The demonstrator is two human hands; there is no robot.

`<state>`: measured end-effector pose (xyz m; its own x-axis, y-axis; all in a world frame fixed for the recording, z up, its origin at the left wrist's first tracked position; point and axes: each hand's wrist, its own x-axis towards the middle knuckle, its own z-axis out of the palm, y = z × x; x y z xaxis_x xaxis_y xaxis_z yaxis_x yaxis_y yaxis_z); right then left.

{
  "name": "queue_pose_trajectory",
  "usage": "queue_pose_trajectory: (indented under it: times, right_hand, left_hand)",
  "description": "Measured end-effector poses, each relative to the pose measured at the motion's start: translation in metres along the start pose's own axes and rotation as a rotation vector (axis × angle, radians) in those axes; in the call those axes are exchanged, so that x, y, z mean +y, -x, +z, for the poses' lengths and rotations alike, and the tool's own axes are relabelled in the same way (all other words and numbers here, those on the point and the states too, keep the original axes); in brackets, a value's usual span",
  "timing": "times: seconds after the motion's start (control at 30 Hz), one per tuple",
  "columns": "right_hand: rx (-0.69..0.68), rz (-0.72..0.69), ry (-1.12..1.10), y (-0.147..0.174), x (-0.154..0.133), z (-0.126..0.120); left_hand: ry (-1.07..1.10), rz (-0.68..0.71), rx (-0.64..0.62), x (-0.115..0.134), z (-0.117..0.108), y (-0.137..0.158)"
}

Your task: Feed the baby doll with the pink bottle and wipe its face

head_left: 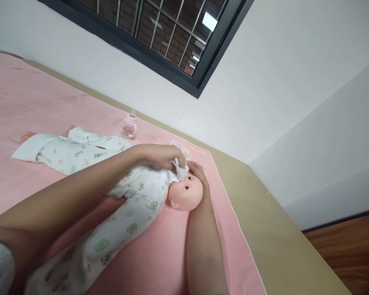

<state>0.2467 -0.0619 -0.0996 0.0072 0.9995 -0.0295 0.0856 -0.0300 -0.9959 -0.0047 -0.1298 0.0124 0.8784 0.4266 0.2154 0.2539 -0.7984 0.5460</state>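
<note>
On the pink mat (169,246), your left hand (173,157) pinches a white cloth (181,171) against the face of the baby doll (152,180); your right hand (199,172) touches its head's right side, grip unclear.

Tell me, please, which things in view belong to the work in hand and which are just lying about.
In use:
- white cloth, held by the left hand near the doll's mouth
- doll, its head against the right hand
- pink sheet, under the doll

Apparently lying about:
- baby bottle, upright, untouched
- packet behind the left hand, partly hidden, use unclear
</note>
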Motion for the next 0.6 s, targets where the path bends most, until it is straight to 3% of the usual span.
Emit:
queue_pose_trajectory:
  times: [0.2,0.6]
  right_hand:
    - [0.011,0.04,-0.015,-0.006,0.009,-0.003]
    - [0.014,-0.036,-0.019,-0.009,0.01,-0.004]
  left_hand:
    - [-0.07,-0.104,0.187,-0.009,0.0,-0.002]
    - [-0.094,-0.089,0.139,-0.013,0.002,-0.004]
